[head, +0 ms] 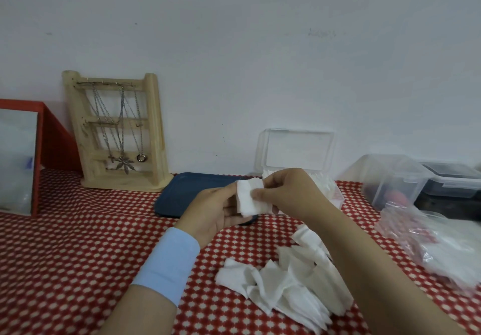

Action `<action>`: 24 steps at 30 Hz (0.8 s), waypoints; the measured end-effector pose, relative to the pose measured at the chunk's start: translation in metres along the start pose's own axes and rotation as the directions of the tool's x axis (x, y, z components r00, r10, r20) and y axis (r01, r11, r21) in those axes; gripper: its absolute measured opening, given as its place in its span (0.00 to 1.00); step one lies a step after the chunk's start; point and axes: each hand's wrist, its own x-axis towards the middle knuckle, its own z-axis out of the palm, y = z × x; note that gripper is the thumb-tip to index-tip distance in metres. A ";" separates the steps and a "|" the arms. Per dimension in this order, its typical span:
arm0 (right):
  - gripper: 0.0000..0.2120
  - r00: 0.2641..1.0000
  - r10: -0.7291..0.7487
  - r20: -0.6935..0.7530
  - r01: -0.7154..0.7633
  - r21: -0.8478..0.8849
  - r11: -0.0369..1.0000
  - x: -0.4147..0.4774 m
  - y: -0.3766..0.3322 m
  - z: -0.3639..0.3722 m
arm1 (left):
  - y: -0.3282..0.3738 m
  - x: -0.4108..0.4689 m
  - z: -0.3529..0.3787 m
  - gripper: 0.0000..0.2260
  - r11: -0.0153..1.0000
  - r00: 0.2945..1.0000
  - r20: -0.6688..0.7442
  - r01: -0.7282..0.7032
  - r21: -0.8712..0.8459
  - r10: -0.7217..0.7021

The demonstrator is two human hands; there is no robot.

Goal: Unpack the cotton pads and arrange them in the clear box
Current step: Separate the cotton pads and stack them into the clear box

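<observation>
The left hand (216, 209), fingers loosely curled, cups a small stack of cotton pads (246, 200) from behind, while the right hand (286, 191) pinches the stack's right edge between thumb and fingers. The stack is held above the desk (78, 243), broad face toward the camera, long axis roughly upright. Behind the right hand, at the desk's back edge, the clear box (296, 149) stands with its lid raised. Loose cotton pads (286, 277) lie heaped nearer the front edge.
</observation>
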 end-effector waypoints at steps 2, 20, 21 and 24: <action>0.07 1.000 0.001 -0.027 -0.001 -0.023 1.000 0.000 -0.001 0.001 | 0.002 -0.001 -0.001 0.16 1.000 0.999 0.037 -0.002 0.010 0.001; 0.21 0.814 0.089 0.575 0.275 -0.515 0.812 -0.027 -0.012 0.044 | 0.009 0.009 -0.036 0.15 0.965 0.967 -0.157 -0.166 0.201 0.199; 0.23 0.806 0.105 0.583 0.283 -0.535 0.796 -0.028 -0.011 0.048 | 0.009 0.009 -0.035 0.15 0.966 0.965 -0.164 -0.171 0.195 0.203; 0.23 0.779 0.122 0.616 0.298 -0.534 0.791 -0.030 -0.011 0.052 | 0.009 0.010 -0.034 0.14 0.963 0.963 -0.170 -0.173 0.205 0.209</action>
